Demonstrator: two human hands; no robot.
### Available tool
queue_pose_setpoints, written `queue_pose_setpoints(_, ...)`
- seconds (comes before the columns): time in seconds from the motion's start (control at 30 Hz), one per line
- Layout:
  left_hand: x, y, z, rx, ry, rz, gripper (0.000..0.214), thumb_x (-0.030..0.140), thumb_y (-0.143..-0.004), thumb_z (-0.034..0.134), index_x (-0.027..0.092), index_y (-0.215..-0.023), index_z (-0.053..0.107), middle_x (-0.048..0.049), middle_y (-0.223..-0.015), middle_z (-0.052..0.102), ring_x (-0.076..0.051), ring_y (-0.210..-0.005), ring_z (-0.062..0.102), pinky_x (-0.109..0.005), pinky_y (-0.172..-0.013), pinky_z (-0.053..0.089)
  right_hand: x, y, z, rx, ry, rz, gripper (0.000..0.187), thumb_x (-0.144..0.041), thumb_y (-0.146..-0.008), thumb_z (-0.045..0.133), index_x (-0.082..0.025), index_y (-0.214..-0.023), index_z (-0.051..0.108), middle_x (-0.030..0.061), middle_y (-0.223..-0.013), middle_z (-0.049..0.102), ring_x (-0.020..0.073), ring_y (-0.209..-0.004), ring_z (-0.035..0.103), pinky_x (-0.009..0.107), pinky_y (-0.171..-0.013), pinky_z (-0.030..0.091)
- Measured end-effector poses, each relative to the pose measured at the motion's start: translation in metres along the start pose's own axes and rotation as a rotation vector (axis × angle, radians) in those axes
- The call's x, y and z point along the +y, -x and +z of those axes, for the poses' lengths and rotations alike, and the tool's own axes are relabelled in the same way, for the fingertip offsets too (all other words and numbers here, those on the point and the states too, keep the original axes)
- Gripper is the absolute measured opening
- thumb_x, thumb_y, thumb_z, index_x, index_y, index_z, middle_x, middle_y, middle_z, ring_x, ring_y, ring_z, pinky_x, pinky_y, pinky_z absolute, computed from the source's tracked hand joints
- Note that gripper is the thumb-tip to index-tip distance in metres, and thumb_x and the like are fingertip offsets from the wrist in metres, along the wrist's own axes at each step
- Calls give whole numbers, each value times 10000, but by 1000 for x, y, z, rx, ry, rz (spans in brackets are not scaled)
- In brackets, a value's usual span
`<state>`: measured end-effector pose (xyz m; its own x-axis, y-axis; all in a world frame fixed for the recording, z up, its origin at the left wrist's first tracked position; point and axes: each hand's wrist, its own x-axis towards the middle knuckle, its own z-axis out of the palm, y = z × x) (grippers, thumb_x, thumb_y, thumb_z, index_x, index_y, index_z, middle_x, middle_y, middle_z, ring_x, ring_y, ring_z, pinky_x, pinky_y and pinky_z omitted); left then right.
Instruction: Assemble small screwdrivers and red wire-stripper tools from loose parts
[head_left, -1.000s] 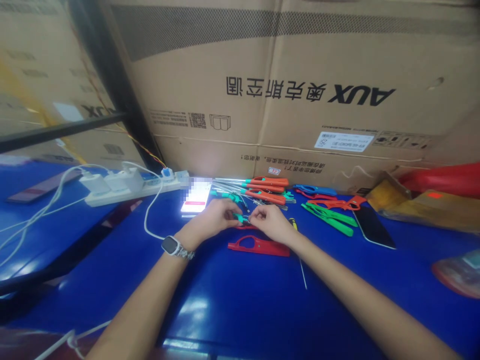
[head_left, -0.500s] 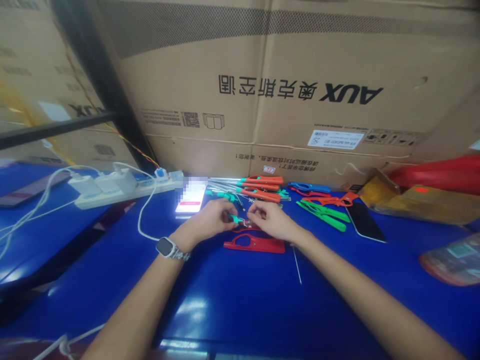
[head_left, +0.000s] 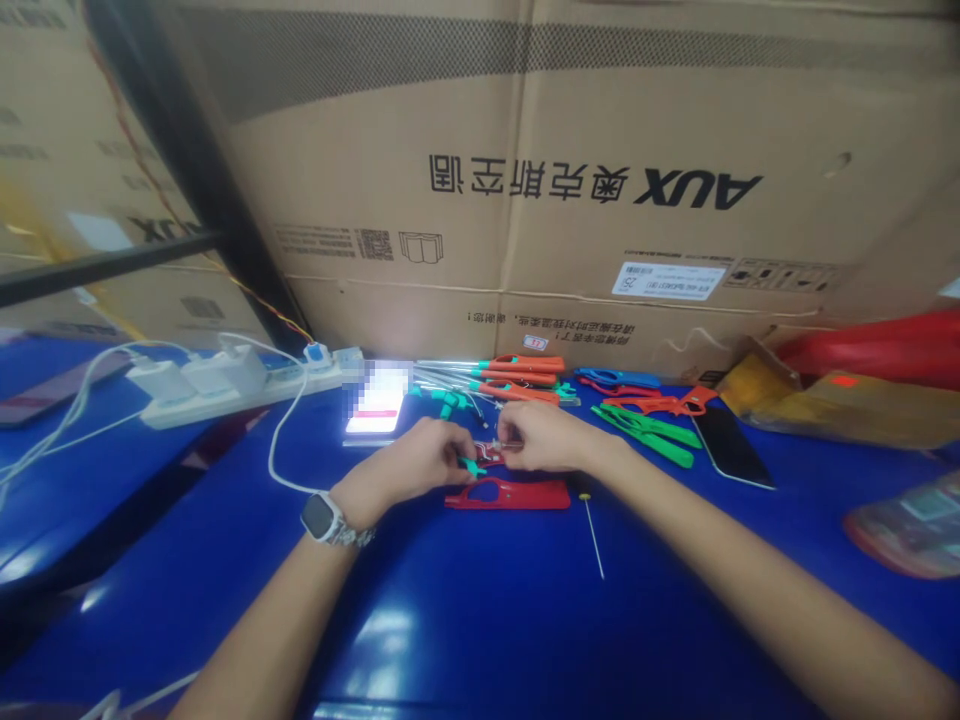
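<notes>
My left hand [head_left: 431, 458], wearing a watch [head_left: 321, 517], is closed in a pinch on a small teal plastic piece [head_left: 472, 467]. The fingers of my right hand [head_left: 541, 437] are pinched together over a red lighter shell [head_left: 490, 454] with small parts and wires in it; what they hold is hidden. Just in front of both hands lies another red shell half [head_left: 525, 494], with an oval finger opening. A thin screwdriver [head_left: 593, 535] rests to its right. Behind my hands are loose teal parts [head_left: 450, 402] and several orange long-necked lighters [head_left: 521, 391].
Green shells [head_left: 652, 437], a blue shell [head_left: 619, 377] and a dark phone [head_left: 731, 445] lie to the right. A lit phone [head_left: 377, 400] and a power strip [head_left: 240, 385] with white cables are left. A large cardboard box [head_left: 570, 240] stands behind the blue table [head_left: 480, 620].
My right hand has moved slightly down over the red shell with the parts. The teal piece in my left hand has shifted a little lower, and the screwdriver's yellow end is now uncovered.
</notes>
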<state>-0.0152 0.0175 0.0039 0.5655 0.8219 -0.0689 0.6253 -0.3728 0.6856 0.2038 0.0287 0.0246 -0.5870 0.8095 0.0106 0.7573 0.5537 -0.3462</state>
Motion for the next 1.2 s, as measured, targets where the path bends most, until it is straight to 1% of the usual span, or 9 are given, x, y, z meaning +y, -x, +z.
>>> queue_pose_setpoints(0.17,-4,-1,1,-20,33,9,196,298,-735,756,162,-868,711,-18,-692,701,-158,-629,652,-238,-585,468,17,-6,3,78,-52,32,86,-178,-766,704,-190,-836,656,15,-807,676,146,-683,583,247,-599,356)
queue_pose_setpoints(0.27,-6,-1,1,-8,33,16,190,302,-736,755,167,-864,715,-20,-709,715,-159,-638,654,-241,-588,469,18,-5,7,138,-13,-5,196,-133,-761,688,-193,-947,672,53,-982,669,169,-794,603,265,-677,392)
queue_pose_setpoints(0.37,-7,0,-4,5,39,22,199,313,-741,748,167,-874,720,-25,-729,721,-163,-649,653,-247,-592,473,9,4,14,226,-73,-42,234,-140,-815,614,-206,-1036,650,57,-1093,626,138,-756,590,271,-695,412)
queue_pose_setpoints(0.47,-9,2,-14,76,54,34,228,330,-736,747,166,-891,719,-24,-732,713,-166,-661,648,-256,-608,487,-3,12,24,257,-120,-50,79,-247,-849,633,-199,-902,668,42,-1008,636,140,-757,589,281,-715,411)
queue_pose_setpoints(0.6,-14,4,-26,215,19,31,228,341,-740,747,169,-885,710,-22,-738,703,-163,-666,636,-266,-623,490,-13,10,41,345,-113,48,157,-327,-854,658,-186,-784,652,11,-836,649,138,-724,582,294,-726,369)
queue_pose_setpoints(0.73,-17,1,-23,201,3,-2,233,325,-720,769,160,-873,709,-22,-718,696,-167,-658,635,-266,-608,483,-17,2,51,393,-117,122,127,-229,-844,625,-186,-727,649,-10,-723,636,124,-657,553,285,-685,324)
queue_pose_setpoints(0.87,-15,-1,-16,180,15,10,233,316,-735,766,154,-893,708,-23,-719,697,-167,-661,635,-261,-603,475,-17,-2,54,401,-239,170,128,-167,-808,609,-182,-683,630,-17,-681,624,116,-609,535,261,-638,329)
queue_pose_setpoints(1.0,-15,-2,-14,163,33,38,256,370,-754,763,171,-908,723,-22,-751,711,-166,-679,632,-261,-613,474,-12,-4,58,421,-309,153,169,-206,-835,610,-185,-668,601,-23,-645,604,119,-587,514,252,-618,335)
queue_pose_setpoints(1.2,-19,-3,-15,173,35,29,230,294,-740,767,163,-926,732,-19,-724,711,-162,-659,623,-265,-619,472,-7,-1,61,405,-263,113,192,-266,-914,568,-181,-743,598,-2,-729,629,126,-620,527,262,-658,352)
